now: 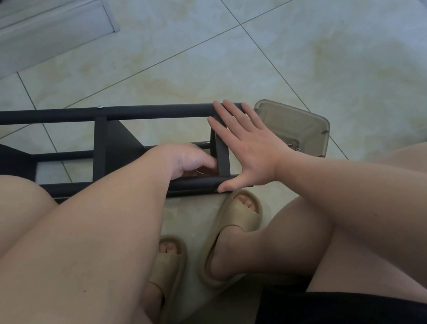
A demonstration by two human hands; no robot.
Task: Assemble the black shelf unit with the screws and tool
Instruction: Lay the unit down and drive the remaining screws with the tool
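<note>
From my feed, the black shelf unit [119, 112] lies on its side on the tiled floor [300, 48], its near end just ahead of the tan sandals [229, 232]. My right hand [250, 152] lies flat and spread against that end, thumb on the lower bar. My left hand [189, 158] reaches inside the frame, fingers curled; I cannot tell whether it holds anything. A translucent box [296, 122] sits just beyond the right hand.

Shelf frame [141, 111] lying on floor [298, 34], right hand [250, 150] flat against its right end, left hand [189, 160] inside frame just left, box [299, 124] behind right hand, sandals [235, 229] nearer the person, ledge [17, 44] far left.
</note>
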